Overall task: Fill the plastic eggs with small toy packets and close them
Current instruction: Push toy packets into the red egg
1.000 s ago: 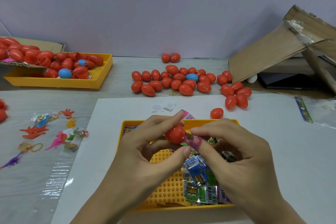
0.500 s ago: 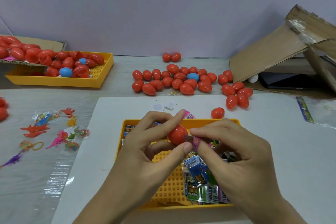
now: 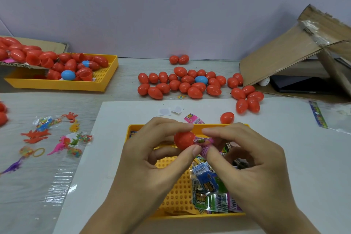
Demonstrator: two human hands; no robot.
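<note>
My left hand point(image 3: 152, 159) pinches a red plastic egg half point(image 3: 183, 139) between thumb and forefinger, above a yellow tray point(image 3: 171, 192). My right hand point(image 3: 252, 167) pinches a pink toy packet point(image 3: 204, 143) at the egg's open side, its end partly inside. More toy packets point(image 3: 210, 190) lie heaped in the tray's right part, half hidden by my right hand. A cluster of closed red eggs point(image 3: 182, 83), with one blue egg point(image 3: 201, 80) among them, lies behind the tray.
A second yellow tray point(image 3: 106, 80) at the back left holds open red egg halves. Loose rubber toys point(image 3: 47, 138) lie at the left. A cardboard box point(image 3: 296, 51) leans at the back right. One red egg point(image 3: 227, 117) and a pink packet point(image 3: 193, 118) lie just behind the near tray.
My right fingers have worked the pink packet a little further into the egg half. Both hands stay in the same place over the tray.
</note>
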